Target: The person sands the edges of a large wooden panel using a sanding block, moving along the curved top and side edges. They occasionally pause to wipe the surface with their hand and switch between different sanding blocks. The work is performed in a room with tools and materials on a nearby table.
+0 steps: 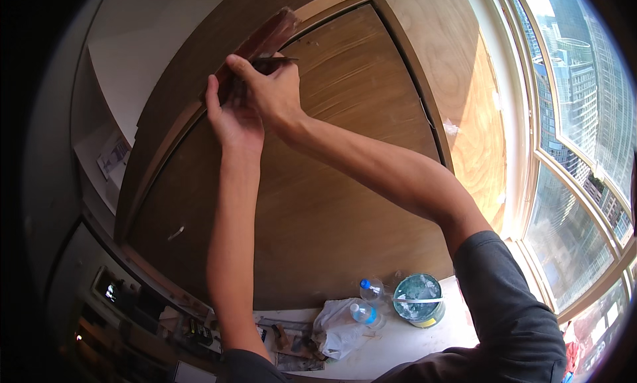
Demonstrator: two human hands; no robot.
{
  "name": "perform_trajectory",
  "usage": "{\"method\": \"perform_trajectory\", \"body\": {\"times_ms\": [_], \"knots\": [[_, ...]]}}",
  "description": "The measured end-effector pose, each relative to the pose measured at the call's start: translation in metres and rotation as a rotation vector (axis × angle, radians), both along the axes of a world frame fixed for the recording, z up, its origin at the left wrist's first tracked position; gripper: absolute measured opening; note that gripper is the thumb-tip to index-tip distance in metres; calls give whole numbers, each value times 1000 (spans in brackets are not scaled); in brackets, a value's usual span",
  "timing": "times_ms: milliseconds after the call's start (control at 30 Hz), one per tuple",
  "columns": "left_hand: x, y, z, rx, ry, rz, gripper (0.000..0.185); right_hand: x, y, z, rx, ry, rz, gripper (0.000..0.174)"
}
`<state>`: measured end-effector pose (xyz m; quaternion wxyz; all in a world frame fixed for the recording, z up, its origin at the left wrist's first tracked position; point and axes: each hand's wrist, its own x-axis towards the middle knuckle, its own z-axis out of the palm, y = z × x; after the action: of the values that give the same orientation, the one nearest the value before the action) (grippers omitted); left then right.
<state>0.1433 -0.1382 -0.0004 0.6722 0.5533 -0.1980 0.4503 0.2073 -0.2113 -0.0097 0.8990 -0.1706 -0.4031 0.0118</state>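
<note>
My left hand (pixel 238 122) is raised with its palm towards me and its thumb along the lower end of a reddish-brown board (pixel 271 32), which it holds up at a slant. Its fingers are partly hidden in shadow behind my right hand (pixel 278 92). That right hand crosses in front and grips a thin, dark flat blade (pixel 281 59), seen nearly edge-on, against the board. Behind both hands stands a large brown wooden panel (pixel 348 184), set in a wooden frame (pixel 408 69) with a dark gap around it.
A green bucket (pixel 418 303) with whitish smears, two plastic bottles (pixel 366 314), a white plastic bag (pixel 336 328) and a tray of tools (pixel 293 343) stand on a white surface below. Windows (pixel 572 224) line the right; shelves (pixel 102 149) stand left.
</note>
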Motion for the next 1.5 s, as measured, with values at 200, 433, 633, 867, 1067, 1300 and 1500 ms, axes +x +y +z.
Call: {"method": "perform_trajectory", "body": {"times_ms": [200, 433, 633, 867, 1067, 1300, 1500], "knots": [[-134, 36, -110, 172, 259, 126, 87, -34, -32, -103, -11, -106, 146, 39], [-108, 5, -31, 891, -11, 989, 29, 20, -188, -291, -356, 24, -22, 85], [67, -118, 75, 1760, -622, 1414, 60, 31, -271, -387, -519, 227, 48, 77], [133, -179, 113, 1905, -695, 1457, 49, 33, -303, -444, -640, 460, 3, 78], [114, -163, 131, 2107, -593, 1409, 56, 50, -296, -469, -649, 557, 55, 80], [101, -146, 136, 2148, -476, 1353, 53, 64, -308, -478, -714, 566, 52, 77], [85, -127, 138, 2171, -438, 1346, 51, 64, -312, -493, -778, 610, -5, 78]]}}
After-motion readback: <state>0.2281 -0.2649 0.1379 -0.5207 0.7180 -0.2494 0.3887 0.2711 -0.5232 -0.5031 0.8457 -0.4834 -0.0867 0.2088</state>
